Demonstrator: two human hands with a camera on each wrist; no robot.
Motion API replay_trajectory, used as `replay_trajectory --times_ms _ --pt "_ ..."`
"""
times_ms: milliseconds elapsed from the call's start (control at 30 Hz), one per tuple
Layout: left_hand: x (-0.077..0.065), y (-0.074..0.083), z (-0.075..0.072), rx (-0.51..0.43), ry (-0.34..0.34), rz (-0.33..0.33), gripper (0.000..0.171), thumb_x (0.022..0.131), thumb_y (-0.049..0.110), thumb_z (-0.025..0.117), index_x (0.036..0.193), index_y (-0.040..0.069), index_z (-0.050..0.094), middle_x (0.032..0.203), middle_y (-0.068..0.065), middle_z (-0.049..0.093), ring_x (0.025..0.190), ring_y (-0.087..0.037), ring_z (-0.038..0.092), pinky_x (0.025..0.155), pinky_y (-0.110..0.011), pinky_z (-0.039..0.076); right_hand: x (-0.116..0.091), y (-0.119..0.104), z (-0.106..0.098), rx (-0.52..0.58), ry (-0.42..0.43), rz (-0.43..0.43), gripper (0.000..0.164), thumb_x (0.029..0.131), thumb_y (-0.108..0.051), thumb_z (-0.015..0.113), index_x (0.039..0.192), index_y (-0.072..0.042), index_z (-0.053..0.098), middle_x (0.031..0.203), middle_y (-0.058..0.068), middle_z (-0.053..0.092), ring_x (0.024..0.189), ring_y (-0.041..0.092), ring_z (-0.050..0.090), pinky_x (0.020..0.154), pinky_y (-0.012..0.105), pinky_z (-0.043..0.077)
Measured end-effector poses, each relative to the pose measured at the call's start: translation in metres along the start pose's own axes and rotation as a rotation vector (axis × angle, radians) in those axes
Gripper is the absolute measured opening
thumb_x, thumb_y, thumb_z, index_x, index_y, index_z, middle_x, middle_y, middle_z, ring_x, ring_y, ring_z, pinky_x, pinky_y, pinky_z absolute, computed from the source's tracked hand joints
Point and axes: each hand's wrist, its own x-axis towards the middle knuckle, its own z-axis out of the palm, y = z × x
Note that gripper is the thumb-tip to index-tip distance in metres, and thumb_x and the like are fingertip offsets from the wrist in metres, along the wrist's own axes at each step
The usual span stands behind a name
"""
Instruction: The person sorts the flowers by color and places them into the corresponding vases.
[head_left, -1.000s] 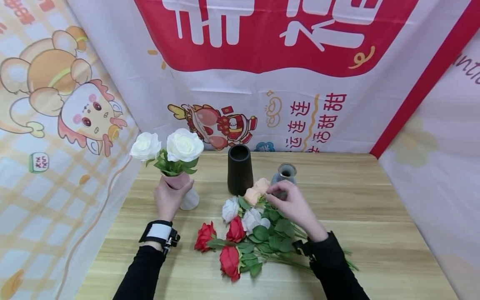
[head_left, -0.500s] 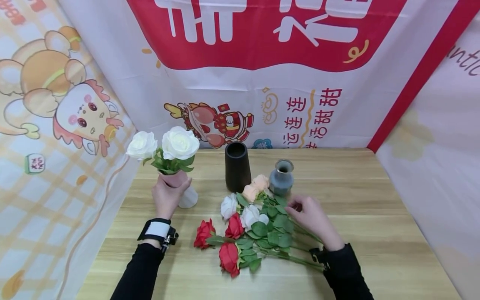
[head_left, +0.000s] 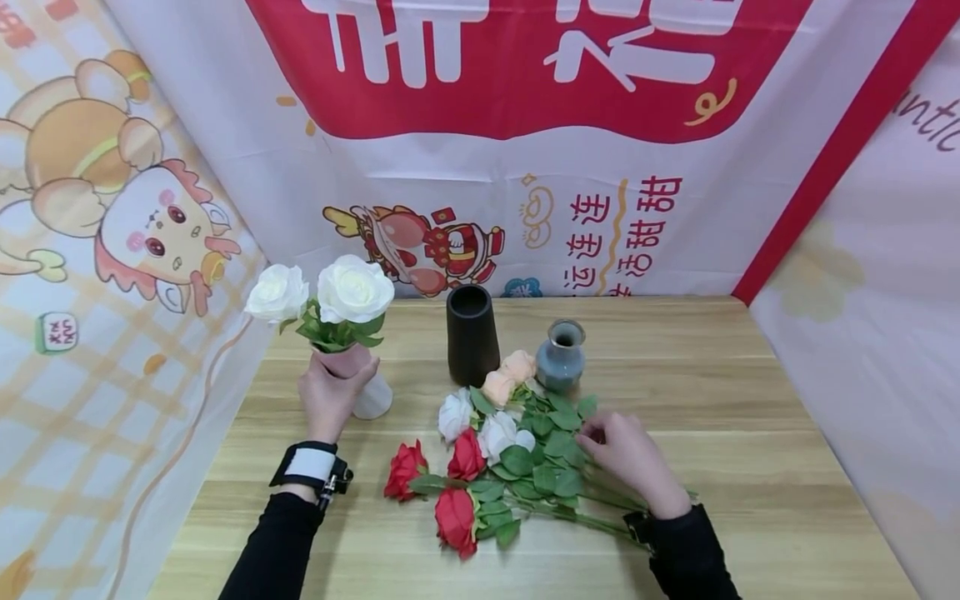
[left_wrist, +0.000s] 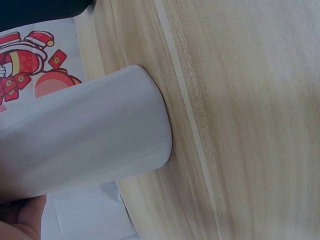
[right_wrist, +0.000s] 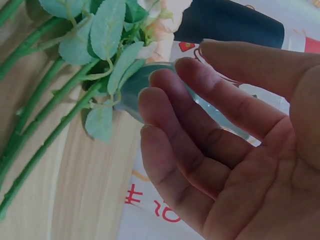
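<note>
At the left of the head view my left hand grips a vase, pink above and white below, holding two white roses. In the left wrist view the vase's smooth lower body stands on the wooden table. My right hand hovers at the leaves of a pile of artificial roses. Seen from the right wrist, its fingers are loosely bent with nothing between them, beside green stems. Red roses, white roses and peach flowers lie in the pile.
Behind the pile stands a tall black vase, its mouth facing up. A small blue-grey vase is to its right, close to the leaves. Printed cloths rise along the table's back and sides.
My right hand has drawn back from in front of the blue-grey vase, down and right toward the stems. My left hand keeps its hold on the vase; the view has shifted slightly.
</note>
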Motion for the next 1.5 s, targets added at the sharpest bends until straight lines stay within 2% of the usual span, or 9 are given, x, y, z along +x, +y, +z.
replay_trajectory --times_ms 233,600,733,833,1000,1200,1300,1400,1500 --pt "0.001 -0.003 0.002 0.018 0.004 0.007 0.072 0.064 0.057 0.079 0.112 0.008 0.057 0.095 -0.011 0.065 0.085 -0.026 0.062 0.074 -0.041 0.046 0.000 -0.005 0.013 -0.064 0.012 -0.038 0.007 0.084 -0.014 0.070 0.077 -0.015 0.068 0.071 -0.010 0.057 0.064 0.005 0.052 0.059 0.026 0.044" --pt "-0.001 -0.004 0.002 0.004 0.007 0.010 0.073 0.063 0.058 0.079 0.112 0.008 0.057 0.096 -0.009 0.065 0.086 -0.024 0.062 0.074 -0.040 0.046 0.002 -0.010 0.037 -0.216 -0.015 -0.099 0.013 0.083 -0.013 0.068 0.071 -0.018 0.065 0.066 -0.011 0.052 0.056 0.005 0.045 0.052 0.025 0.038" --pt "-0.001 -0.004 0.001 0.006 0.001 0.017 0.074 0.064 0.057 0.079 0.113 0.006 0.057 0.096 -0.011 0.065 0.085 -0.026 0.062 0.073 -0.042 0.047 0.004 -0.010 0.045 -0.252 0.009 -0.113 0.024 0.083 -0.011 0.066 0.062 -0.020 0.057 0.057 -0.011 0.045 0.050 0.006 0.039 0.046 0.024 0.032" --pt "0.000 -0.005 0.001 0.007 0.005 0.021 0.074 0.064 0.057 0.079 0.113 0.005 0.057 0.095 -0.012 0.065 0.085 -0.027 0.063 0.073 -0.042 0.047 0.007 -0.007 0.051 -0.293 0.023 -0.115 0.036 0.081 -0.009 0.064 0.055 -0.021 0.044 0.052 -0.010 0.032 0.047 0.007 0.032 0.043 0.024 0.025" --pt "0.000 -0.004 0.001 0.004 0.004 0.028 0.075 0.064 0.058 0.079 0.113 0.005 0.057 0.095 -0.013 0.065 0.085 -0.027 0.063 0.073 -0.042 0.047 0.011 -0.003 0.060 -0.332 0.027 -0.113 0.044 0.078 -0.004 0.063 0.052 -0.020 0.031 0.054 -0.009 0.021 0.049 0.008 0.025 0.043 0.024 0.019" --pt "-0.003 -0.006 -0.003 0.003 -0.023 0.012 0.074 0.065 0.057 0.078 0.115 0.008 0.055 0.098 -0.012 0.065 0.087 -0.027 0.063 0.074 -0.042 0.047 0.011 -0.002 0.069 -0.351 -0.004 -0.116 0.045 0.077 -0.005 0.063 0.050 -0.021 0.032 0.052 -0.010 0.018 0.049 0.009 0.023 0.042 0.024 0.018" --pt "-0.002 -0.005 -0.006 0.000 -0.043 0.027 0.073 0.067 0.054 0.078 0.120 0.010 0.053 0.100 -0.010 0.065 0.088 -0.026 0.063 0.075 -0.041 0.047 0.013 -0.001 0.072 -0.350 -0.011 -0.112 0.045 0.079 -0.009 0.067 0.050 -0.020 0.034 0.050 -0.011 0.019 0.048 0.008 0.024 0.042 0.024 0.018" --pt "0.001 -0.001 -0.006 -0.045 -0.079 0.041 0.075 0.068 0.051 0.080 0.125 0.012 0.051 0.104 -0.008 0.064 0.092 -0.024 0.062 0.078 -0.040 0.046 0.015 0.000 0.072 -0.352 0.004 -0.108 0.047 0.080 -0.013 0.070 0.051 -0.020 0.034 0.052 -0.010 0.018 0.048 0.009 0.024 0.042 0.024 0.018" --pt "0.002 0.003 -0.005 -0.107 -0.105 0.022 0.077 0.067 0.050 0.081 0.128 0.016 0.049 0.108 -0.003 0.062 0.094 -0.019 0.060 0.080 -0.037 0.045 0.016 0.002 0.072 -0.370 0.009 -0.115 0.048 0.079 -0.015 0.072 0.053 -0.020 0.032 0.054 -0.009 0.016 0.049 0.009 0.022 0.044 0.025 0.017"
